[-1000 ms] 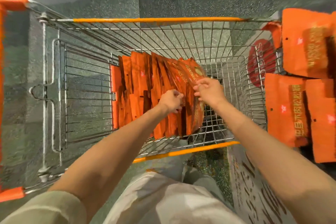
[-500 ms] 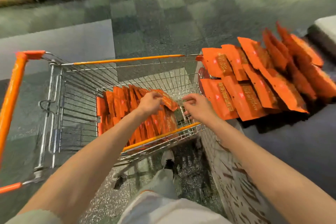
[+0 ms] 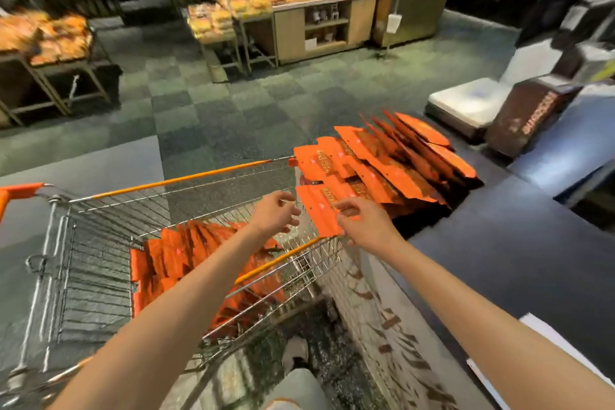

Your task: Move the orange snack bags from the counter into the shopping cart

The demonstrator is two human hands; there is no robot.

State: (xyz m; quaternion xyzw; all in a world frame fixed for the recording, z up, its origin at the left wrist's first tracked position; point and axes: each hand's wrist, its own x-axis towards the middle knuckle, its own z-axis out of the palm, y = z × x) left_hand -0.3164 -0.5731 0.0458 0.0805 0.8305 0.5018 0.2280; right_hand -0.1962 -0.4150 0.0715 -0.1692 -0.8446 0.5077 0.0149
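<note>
Orange snack bags (image 3: 386,163) lie fanned in an overlapping heap on the dark desk (image 3: 519,243), at its end next to the shopping cart (image 3: 100,263). More orange bags (image 3: 186,253) stand packed on edge inside the cart's wire basket. The right hand (image 3: 362,226) touches the nearest bag (image 3: 319,210) at the heap's front edge, fingers curled on it, seemingly pinching it, though blur makes the grip uncertain. The left hand (image 3: 274,213) hovers just beside that bag, above the cart, with loosely bent fingers, holding nothing.
</note>
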